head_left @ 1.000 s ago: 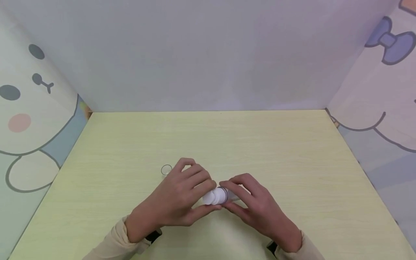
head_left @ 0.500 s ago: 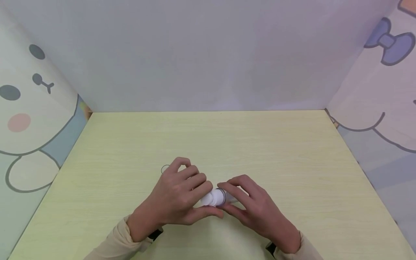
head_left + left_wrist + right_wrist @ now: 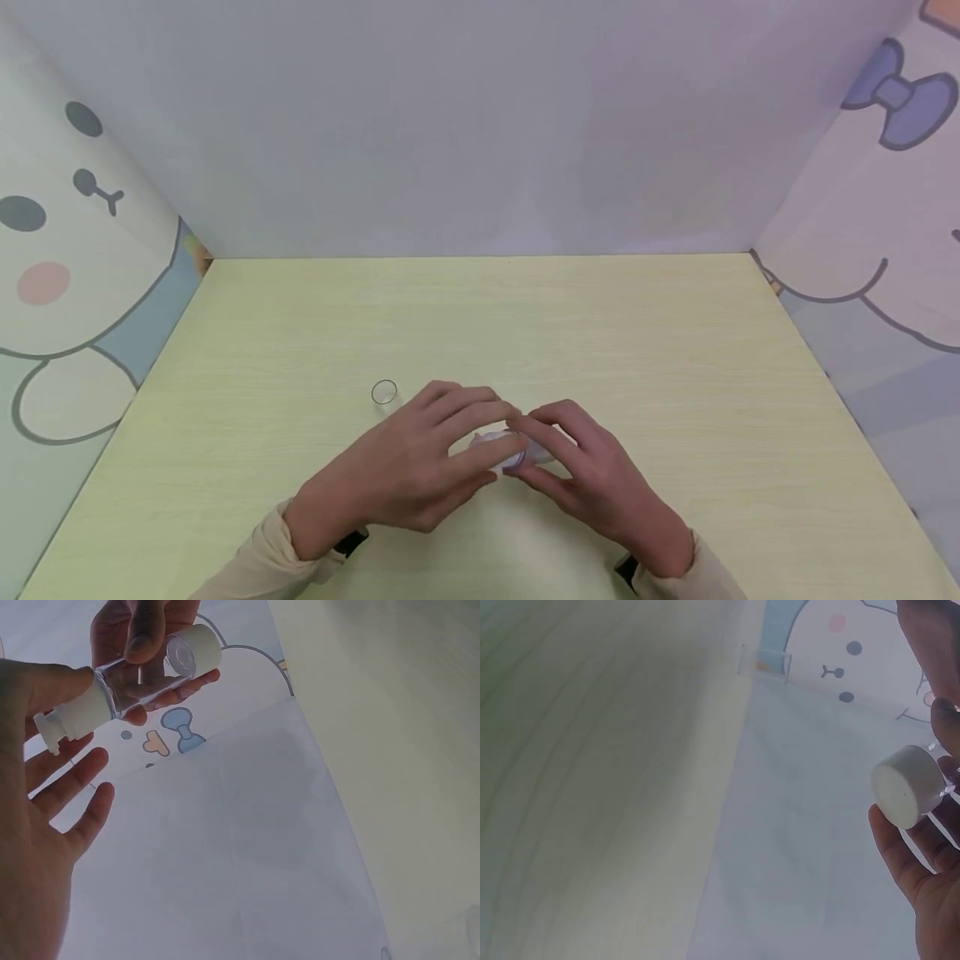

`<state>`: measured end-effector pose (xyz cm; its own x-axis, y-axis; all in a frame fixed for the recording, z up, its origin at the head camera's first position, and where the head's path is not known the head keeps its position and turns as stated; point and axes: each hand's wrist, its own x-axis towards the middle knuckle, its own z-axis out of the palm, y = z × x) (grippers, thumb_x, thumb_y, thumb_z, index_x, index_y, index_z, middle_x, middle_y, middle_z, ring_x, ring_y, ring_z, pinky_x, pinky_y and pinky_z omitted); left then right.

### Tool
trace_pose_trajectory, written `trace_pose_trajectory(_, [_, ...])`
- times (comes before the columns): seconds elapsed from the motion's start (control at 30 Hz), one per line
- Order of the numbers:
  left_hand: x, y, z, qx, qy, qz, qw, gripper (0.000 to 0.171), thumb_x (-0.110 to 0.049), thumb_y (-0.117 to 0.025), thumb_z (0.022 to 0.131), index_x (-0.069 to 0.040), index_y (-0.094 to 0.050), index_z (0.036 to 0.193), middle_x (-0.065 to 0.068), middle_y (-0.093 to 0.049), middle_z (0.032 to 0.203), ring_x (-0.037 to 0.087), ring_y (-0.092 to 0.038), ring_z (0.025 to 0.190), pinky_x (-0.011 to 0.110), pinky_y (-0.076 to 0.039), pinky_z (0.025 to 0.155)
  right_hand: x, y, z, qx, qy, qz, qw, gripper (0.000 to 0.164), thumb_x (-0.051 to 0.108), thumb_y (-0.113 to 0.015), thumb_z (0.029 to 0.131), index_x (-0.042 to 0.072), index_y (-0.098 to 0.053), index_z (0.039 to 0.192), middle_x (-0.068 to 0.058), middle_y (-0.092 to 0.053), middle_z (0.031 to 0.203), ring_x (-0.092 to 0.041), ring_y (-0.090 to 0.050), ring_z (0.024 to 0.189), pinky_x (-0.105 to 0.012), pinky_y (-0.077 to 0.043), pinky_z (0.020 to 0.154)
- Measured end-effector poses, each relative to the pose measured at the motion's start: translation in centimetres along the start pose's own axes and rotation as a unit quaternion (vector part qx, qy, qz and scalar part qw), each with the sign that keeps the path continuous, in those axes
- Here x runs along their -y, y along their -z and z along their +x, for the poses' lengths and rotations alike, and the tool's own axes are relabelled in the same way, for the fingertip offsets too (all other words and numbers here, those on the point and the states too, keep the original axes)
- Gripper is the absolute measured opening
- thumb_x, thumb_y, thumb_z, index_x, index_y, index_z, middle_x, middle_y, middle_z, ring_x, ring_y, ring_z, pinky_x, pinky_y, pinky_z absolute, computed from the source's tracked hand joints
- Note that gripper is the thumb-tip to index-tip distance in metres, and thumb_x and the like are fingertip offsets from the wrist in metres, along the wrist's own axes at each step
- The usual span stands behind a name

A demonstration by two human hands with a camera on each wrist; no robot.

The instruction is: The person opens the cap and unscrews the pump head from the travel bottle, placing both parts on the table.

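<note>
A small clear pump bottle (image 3: pixel 542 450) with a white base and a white top with a small spout is held between both hands, tilted on its side above the table. My right hand (image 3: pixel 596 467) grips its clear body, thumb across it in the left wrist view. My left hand (image 3: pixel 427 458) has its thumb and forefinger at the white top (image 3: pixel 81 712), its other fingers spread apart from the bottle. The white base (image 3: pixel 907 787) points toward the right wrist camera. In the head view the left fingers cover most of the top.
A clear, open cylinder like a small cup or cap (image 3: pixel 384 392) stands on the pale wood table (image 3: pixel 637 333), left of and beyond the left hand. Printed panels (image 3: pixel 90 275) rise at both sides, and a plain pale wall (image 3: pixel 480 125) at the back.
My left hand has turned at the top, its fingers now reaching farther right over it and baring the clear cylinder. The right hand keeps its grip on the body, nearly still.
</note>
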<state>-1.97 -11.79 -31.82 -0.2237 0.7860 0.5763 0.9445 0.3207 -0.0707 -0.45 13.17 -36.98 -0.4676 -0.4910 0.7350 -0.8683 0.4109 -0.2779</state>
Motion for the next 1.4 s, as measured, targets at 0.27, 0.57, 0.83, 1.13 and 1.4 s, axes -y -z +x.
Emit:
trace_pose_trajectory(0.27, [0.0,0.2,0.0,-0.001,-0.034,-0.015,0.9993,0.030,-0.009,-0.052,0.103,-0.012,-0.066,0.130,0.004,-0.069,0.123,0.015,-0.068,0.106,0.030,-0.058,0.086,-0.1,-0.1,0.1,-0.007,0.004,0.009,1.000,0.039,0.034,-0.066,0.103,0.003,-0.070,0.126,-0.006,-0.065,0.107,-0.015,-0.065,0.093,-0.022,-0.058,0.079])
trace_pose_trajectory(0.57, [0.5,0.5,0.1,-0.022,-0.053,0.058,0.9966,0.020,-0.020,-0.056,0.104,-0.013,-0.069,0.117,0.000,-0.072,0.111,0.014,-0.069,0.095,0.032,-0.056,0.083,0.0,-0.1,-0.1,0.016,-0.005,0.014,1.000,0.040,0.036,-0.066,0.102,0.006,-0.069,0.128,-0.004,-0.065,0.110,-0.014,-0.065,0.096,-0.023,-0.059,0.080])
trace_pose_trajectory(0.83, [0.9,0.5,0.2,-0.058,-0.055,0.133,0.9880,0.037,-0.051,-0.068,0.097,-0.014,-0.070,0.096,-0.003,-0.070,0.094,0.018,-0.068,0.088,0.036,-0.057,0.081,0.2,-0.1,0.0,0.031,-0.005,0.012,0.999,0.040,0.037,-0.067,0.101,0.007,-0.069,0.128,-0.004,-0.065,0.110,-0.012,-0.065,0.095,-0.023,-0.060,0.080])
trace_pose_trajectory(1.13, [1.0,0.5,0.3,-0.095,-0.051,0.171,0.9795,0.060,-0.073,-0.060,0.093,-0.015,-0.061,0.079,-0.005,-0.066,0.081,0.020,-0.064,0.082,0.037,-0.056,0.077,0.5,-0.2,0.3,0.033,0.002,0.007,0.999,0.040,0.037,-0.069,0.101,0.006,-0.070,0.126,-0.002,-0.064,0.108,-0.011,-0.064,0.090,-0.019,-0.057,0.077])
trace_pose_trajectory(1.4, [0.5,0.4,-0.2,-0.025,-0.007,0.109,0.9937,0.054,-0.063,-0.052,0.102,-0.015,-0.068,0.122,-0.004,-0.068,0.099,0.020,-0.065,0.092,0.038,-0.055,0.084,0.1,-0.2,0.1,0.030,-0.005,0.004,1.000,0.040,0.038,-0.068,0.101,0.007,-0.069,0.125,-0.002,-0.065,0.109,-0.012,-0.065,0.092,-0.022,-0.059,0.079])
